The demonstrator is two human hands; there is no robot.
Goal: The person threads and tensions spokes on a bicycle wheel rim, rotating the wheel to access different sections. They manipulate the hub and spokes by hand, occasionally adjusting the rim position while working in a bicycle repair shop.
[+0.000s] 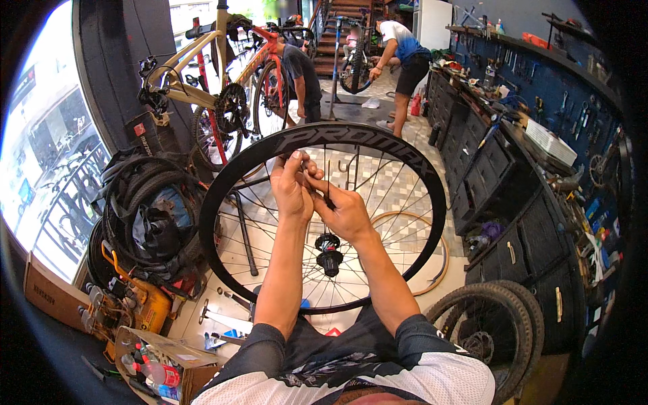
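A bicycle wheel (437, 202) with a deep black rim and thin spokes stands before me, leaning toward my lap. Its black hub (329, 256) shows below my hands, between my forearms. Both hands meet over the upper spokes, just under the top of the rim. My left hand (291, 185) is closed, thumb up and fingers curled. Touching it, my right hand (345, 212) pinches with thumb and forefinger. Whatever small thing lies between the fingertips is too hidden to name.
Bundled black tyres (145, 196), a yellow compressor (148, 307) and a carton of bottles (169, 354) crowd the left. Two knobby wheels (496, 324) stand at lower right, beside dark drawers (506, 182) topped with tools. Two people (405, 50) work behind, near bikes on stands (216, 88).
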